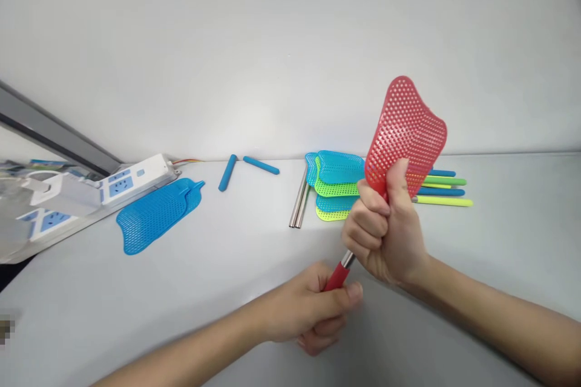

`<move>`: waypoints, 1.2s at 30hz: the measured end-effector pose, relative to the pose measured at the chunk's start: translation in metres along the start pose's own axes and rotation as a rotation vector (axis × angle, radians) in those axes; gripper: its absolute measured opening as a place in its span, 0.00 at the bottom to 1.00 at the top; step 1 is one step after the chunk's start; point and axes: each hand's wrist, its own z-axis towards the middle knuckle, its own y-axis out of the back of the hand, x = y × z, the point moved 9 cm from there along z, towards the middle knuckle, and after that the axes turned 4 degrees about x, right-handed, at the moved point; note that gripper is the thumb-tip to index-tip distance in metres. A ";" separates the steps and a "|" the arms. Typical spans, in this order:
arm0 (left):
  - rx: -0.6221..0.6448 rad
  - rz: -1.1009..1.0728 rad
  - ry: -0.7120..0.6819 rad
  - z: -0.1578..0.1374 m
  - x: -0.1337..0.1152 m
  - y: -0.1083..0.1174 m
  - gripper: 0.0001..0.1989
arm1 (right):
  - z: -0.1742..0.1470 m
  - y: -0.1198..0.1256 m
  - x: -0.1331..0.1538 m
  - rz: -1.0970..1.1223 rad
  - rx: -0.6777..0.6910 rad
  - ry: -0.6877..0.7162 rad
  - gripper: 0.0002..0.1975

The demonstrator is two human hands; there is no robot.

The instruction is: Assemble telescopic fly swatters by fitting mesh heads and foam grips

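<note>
A red fly swatter (403, 127) with a perforated head is held up at a tilt over the table, head toward the upper right. My right hand (385, 230) is wrapped round its neck just below the head, the thumb pressed against the head's base. Lower down, my left hand (318, 308) grips the red handle sleeve, with a short stretch of metal tube showing between the hands. Behind my right hand lie several blue, green and yellow fly swatters (340, 169) in a pile, partly hidden, their handles pointing right.
Two metal tubes (299, 202) lie beside the pile. Two blue handle sleeves (227, 173) rest near the wall. Blue swatter heads (157, 217) are stacked at the left, alongside a white power strip (136, 178) with a plugged-in adapter. A grey wall bounds the table's back.
</note>
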 end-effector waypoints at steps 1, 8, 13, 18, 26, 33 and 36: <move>0.005 -0.029 0.006 0.000 0.000 0.000 0.25 | 0.001 0.002 0.001 0.002 -0.017 0.002 0.27; -0.024 -0.166 0.025 0.001 -0.002 0.003 0.23 | 0.008 0.013 0.006 0.001 -0.098 -0.032 0.26; 0.005 -0.235 0.016 0.001 -0.005 0.000 0.18 | 0.012 0.014 0.004 0.044 -0.080 -0.079 0.25; -0.090 -0.241 -0.057 0.002 -0.011 0.009 0.15 | 0.014 0.017 0.016 -0.039 -0.127 -0.044 0.26; -0.244 -0.356 -0.198 0.000 -0.019 0.025 0.14 | 0.008 0.019 0.072 -0.172 -0.224 0.243 0.25; -0.230 -0.370 -0.216 0.001 -0.022 0.024 0.14 | -0.001 0.007 0.079 -0.283 -0.243 0.243 0.25; -0.203 -0.464 -0.148 0.003 -0.017 0.024 0.19 | -0.005 -0.001 0.076 -0.279 -0.220 0.251 0.25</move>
